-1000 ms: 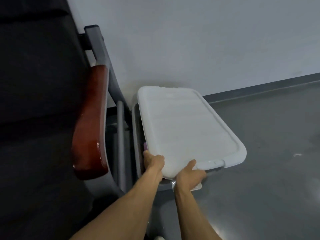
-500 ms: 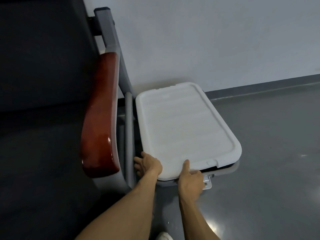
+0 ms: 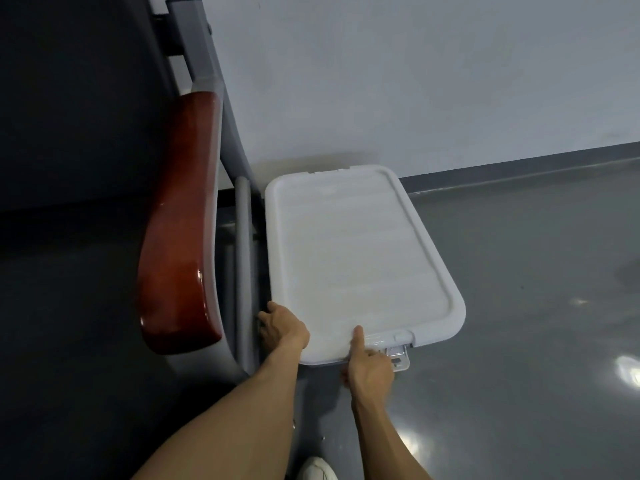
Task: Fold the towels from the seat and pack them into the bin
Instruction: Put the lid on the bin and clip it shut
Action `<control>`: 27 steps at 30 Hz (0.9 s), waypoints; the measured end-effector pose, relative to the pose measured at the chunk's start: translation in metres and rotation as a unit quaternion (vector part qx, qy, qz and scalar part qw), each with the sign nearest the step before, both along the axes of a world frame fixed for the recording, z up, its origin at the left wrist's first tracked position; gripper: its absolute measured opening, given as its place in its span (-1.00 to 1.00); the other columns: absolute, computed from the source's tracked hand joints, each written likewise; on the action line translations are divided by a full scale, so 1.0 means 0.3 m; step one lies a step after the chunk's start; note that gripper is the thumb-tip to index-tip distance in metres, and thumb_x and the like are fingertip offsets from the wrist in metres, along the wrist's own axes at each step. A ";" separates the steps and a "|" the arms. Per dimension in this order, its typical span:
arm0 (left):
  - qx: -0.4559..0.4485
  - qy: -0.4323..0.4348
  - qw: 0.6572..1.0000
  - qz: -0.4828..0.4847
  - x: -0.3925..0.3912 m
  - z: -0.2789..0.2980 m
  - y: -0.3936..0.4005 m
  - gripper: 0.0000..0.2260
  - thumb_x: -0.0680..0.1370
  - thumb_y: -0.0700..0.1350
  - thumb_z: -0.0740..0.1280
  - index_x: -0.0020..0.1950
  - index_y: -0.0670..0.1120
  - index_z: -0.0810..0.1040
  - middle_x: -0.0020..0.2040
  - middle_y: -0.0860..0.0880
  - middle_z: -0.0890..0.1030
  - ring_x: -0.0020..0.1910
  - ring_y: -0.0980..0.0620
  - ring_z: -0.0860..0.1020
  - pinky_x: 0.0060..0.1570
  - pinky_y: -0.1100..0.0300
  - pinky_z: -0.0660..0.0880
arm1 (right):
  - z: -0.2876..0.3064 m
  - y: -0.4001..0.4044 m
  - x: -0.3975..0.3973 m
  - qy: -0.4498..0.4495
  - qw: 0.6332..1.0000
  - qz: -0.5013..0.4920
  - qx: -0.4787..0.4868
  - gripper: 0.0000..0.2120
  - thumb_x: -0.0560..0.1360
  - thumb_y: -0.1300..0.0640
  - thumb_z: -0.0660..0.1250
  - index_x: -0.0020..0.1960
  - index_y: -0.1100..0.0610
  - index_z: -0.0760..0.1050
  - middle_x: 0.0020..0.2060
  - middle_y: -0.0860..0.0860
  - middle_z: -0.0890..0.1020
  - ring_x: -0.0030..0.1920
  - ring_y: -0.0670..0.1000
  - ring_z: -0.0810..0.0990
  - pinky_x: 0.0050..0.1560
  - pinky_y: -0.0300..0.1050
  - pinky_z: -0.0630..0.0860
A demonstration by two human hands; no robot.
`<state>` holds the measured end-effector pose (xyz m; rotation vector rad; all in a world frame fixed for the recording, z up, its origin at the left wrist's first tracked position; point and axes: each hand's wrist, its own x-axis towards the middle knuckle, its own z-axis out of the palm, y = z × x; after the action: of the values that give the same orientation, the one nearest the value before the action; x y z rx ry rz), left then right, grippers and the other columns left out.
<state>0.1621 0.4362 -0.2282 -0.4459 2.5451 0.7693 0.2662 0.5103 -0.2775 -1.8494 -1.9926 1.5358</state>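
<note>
A white lid (image 3: 349,258) lies flat over the bin on the floor beside the seat, hiding the bin body and whatever is inside. A clear latch (image 3: 399,356) of the bin shows under the lid's near edge. My left hand (image 3: 282,327) grips the lid's near left corner, fingers curled down over its edge. My right hand (image 3: 367,365) holds the near edge, thumb pressed on top of the lid and fingers underneath. No towels are visible.
A dark seat (image 3: 69,254) fills the left side, with a glossy red-brown armrest (image 3: 180,223) and grey metal frame (image 3: 242,258) right next to the bin. A pale wall (image 3: 415,81) stands behind. Grey floor (image 3: 519,306) spreads to the right. My white shoe (image 3: 317,469) is at the bottom.
The lid has come down from a tilted position to lie flat on the bin. Both hands stayed on its near edge, the left sliding to the corner.
</note>
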 end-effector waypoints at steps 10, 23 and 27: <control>-0.028 0.010 0.986 -0.165 0.081 0.017 0.048 -0.25 0.64 -0.24 0.21 0.61 -0.11 -0.28 0.55 -0.26 -0.41 0.57 -0.25 -0.31 0.56 -0.08 -0.14 | 0.014 0.047 0.021 0.062 0.991 -0.121 0.008 0.01 0.15 -0.66 0.23 0.19 0.18 0.52 0.11 0.15 0.62 0.14 0.21 0.62 0.21 0.18 0.55; 0.002 0.096 0.875 -0.474 0.160 0.027 0.099 -0.50 0.53 -0.17 0.41 0.42 0.03 0.33 0.32 -0.05 0.32 0.27 -0.07 0.32 0.29 0.07 0.36 | -0.006 0.101 0.009 0.092 0.976 -0.187 -0.060 -0.08 0.11 -0.32 0.62 0.19 0.25 0.39 -0.01 0.16 0.64 -0.10 0.19 0.68 -0.05 0.16 0.67; -0.029 0.083 0.854 -0.514 0.167 0.015 0.112 -0.49 0.50 -0.09 0.41 0.39 0.00 0.29 0.29 -0.06 0.34 0.24 -0.09 0.33 0.24 0.00 0.32 | -0.148 0.145 -0.013 0.078 0.983 -0.156 -0.061 -0.02 -0.12 -0.48 0.37 0.00 0.27 0.56 -0.14 0.15 0.67 -0.16 0.16 0.70 -0.18 0.11 0.68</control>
<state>0.2122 0.4699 -0.2239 0.9574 2.4354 0.3025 0.2623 0.5538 -0.3218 -1.9033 -1.4916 1.6757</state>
